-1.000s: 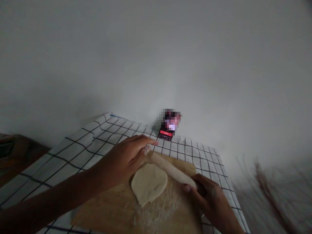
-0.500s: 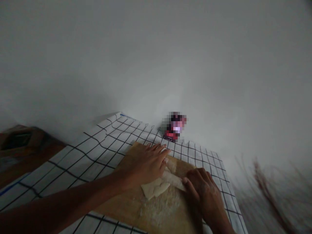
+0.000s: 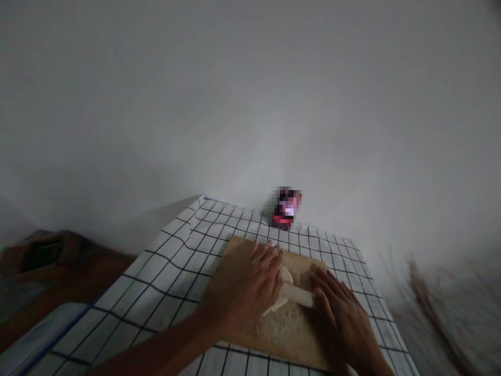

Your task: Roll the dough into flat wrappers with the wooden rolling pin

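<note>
A pale rolling pin [image 3: 298, 295] lies across a floured wooden board [image 3: 309, 337]. Its left part runs under my left hand [image 3: 256, 284], whose fingers are stretched out and lie flat. The right end of the pin goes beneath my right hand [image 3: 340, 308], also with fingers extended over it, the thumb against the pin. Flattened dough [image 3: 287, 274] shows beyond and below the pin, partly covered by my left hand. Loose flour is scattered on the near part of the board.
The board rests on a white checked cloth [image 3: 172, 261]. A lit phone [image 3: 287, 209], partly pixelated, leans on the wall behind. Lower left stands a brown box [image 3: 43, 254]; dry twigs [image 3: 430, 308] are blurred at the right.
Both hands' fingers lie flatter; the right hand was more curled. The pin shows more level, and the left hand covers more of the dough. The whole view has shifted slightly.
</note>
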### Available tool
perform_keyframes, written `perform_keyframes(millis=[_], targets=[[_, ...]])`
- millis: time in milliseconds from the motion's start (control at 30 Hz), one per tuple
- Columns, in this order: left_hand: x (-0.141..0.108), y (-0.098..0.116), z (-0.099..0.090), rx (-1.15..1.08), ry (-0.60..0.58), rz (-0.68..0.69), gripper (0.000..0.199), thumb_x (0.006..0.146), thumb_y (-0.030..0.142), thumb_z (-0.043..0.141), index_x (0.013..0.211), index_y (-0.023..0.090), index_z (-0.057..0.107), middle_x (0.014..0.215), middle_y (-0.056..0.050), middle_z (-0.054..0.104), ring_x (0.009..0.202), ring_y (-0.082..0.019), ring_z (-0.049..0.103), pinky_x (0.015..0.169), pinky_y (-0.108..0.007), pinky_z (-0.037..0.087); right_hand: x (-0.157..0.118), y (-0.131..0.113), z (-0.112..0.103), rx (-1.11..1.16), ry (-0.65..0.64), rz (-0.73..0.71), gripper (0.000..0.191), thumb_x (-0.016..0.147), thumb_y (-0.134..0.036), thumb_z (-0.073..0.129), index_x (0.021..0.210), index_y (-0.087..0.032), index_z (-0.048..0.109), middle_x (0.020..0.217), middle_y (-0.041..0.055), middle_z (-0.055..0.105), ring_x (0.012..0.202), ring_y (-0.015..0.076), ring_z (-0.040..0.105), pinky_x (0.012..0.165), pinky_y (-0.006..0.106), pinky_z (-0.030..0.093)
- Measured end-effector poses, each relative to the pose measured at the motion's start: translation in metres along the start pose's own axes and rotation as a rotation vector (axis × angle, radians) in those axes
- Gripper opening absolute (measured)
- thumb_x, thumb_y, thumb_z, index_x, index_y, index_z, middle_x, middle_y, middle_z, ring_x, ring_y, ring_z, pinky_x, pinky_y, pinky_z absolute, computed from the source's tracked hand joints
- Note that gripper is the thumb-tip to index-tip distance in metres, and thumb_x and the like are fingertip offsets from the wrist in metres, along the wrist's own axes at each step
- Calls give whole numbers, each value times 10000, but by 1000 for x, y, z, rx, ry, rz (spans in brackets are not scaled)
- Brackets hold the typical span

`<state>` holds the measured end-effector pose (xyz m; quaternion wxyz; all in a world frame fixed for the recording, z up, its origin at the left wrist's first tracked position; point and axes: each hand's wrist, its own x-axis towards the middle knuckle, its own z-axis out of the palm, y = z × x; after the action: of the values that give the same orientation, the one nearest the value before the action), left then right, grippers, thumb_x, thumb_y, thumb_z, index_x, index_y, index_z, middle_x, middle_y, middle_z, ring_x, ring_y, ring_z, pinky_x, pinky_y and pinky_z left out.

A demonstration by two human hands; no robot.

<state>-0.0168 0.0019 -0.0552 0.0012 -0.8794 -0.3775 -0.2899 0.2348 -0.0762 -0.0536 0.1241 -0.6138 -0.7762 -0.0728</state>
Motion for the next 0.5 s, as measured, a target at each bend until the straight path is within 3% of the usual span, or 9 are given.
perform_keyframes(millis=[133,233,367,500], targets=[[-23,16,-18,-4,2,25,489,1017,244,430,1500,173,430,1564,-76,479,1469,-263,395,1214,-506,334,-44,-15,12,-64,122,-12,470,1010,-466,482,1460,-342,536,1469,21,576,1305,303,595,1030,481,550],[-31,19,-24,2,-15,33,509,1032,272,426,1537,219,383,1589,-44,446,1472,-248,393,1203,-478,355,-51,-15,17,-71,130,-58,507,988,-508,511,1476,-369,505,1459,28,585,1273,327,618,971,511,574],[-10,7,-10,-15,17,-33,442,1025,303,424,1443,187,514,1492,-107,555,1414,-297,466,1180,-544,353,-14,-4,5,1,67,0,424,1050,-423,396,1440,-342,543,1477,33,573,1377,304,519,1089,550,463],[27,-10,8,-28,10,-112,360,982,248,465,1290,168,632,1293,-146,673,1251,-317,588,1082,-552,424,48,15,-3,119,50,43,415,1072,-406,336,1278,-238,656,1335,87,666,1272,254,598,1043,456,500]])
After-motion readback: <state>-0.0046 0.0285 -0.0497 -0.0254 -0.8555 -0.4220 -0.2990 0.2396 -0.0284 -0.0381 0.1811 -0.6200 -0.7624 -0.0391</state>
